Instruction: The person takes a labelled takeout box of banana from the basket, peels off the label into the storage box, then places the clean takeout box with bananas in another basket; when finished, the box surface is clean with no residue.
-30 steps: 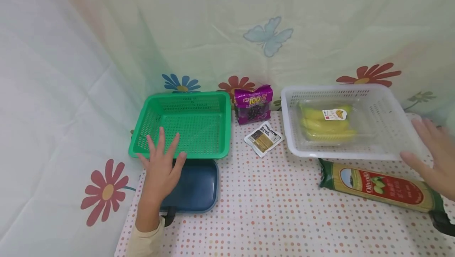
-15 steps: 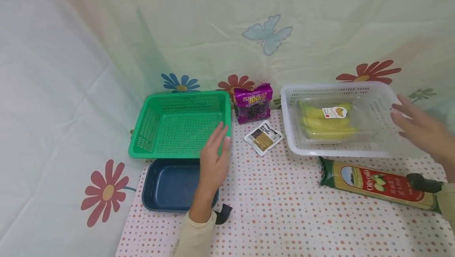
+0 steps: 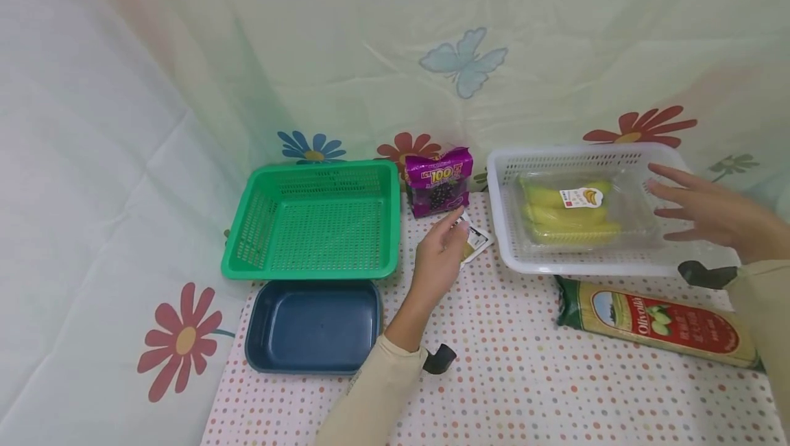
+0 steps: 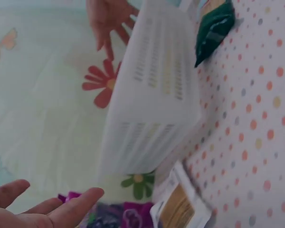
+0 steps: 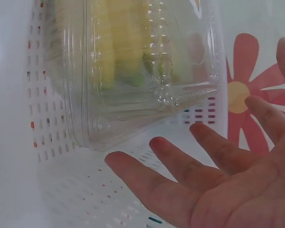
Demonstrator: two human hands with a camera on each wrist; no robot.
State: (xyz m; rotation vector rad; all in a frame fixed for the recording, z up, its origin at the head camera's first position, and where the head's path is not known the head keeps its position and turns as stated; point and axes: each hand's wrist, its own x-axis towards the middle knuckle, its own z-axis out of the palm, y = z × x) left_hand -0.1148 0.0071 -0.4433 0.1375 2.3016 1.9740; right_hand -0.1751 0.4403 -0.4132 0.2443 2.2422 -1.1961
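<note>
My left hand [image 3: 439, 255] reaches over the small white and brown packet [image 3: 474, 241] on the dotted tablecloth, fingers straight, holding nothing; the left wrist view shows the same packet [image 4: 180, 206] below the open fingers [image 4: 71, 209]. My right hand [image 3: 703, 211] hovers with spread fingers over the right part of the white basket [image 3: 512, 254]. Inside the basket lies a clear plastic box of bananas [image 3: 570, 214], seen close in the right wrist view as the clear box [image 5: 133, 71] just beyond my open fingers [image 5: 180, 175].
A green basket [image 3: 315, 219] stands at the back left with a dark blue tray [image 3: 311, 326] in front of it. A purple snack bag [image 3: 438, 180] stands by the curtain. A long spaghetti packet [image 3: 657, 322] lies before the white basket.
My left hand has moved right from the green basket's front edge to the small packet. My right hand has moved left from the white basket's right edge to above its inside.
</note>
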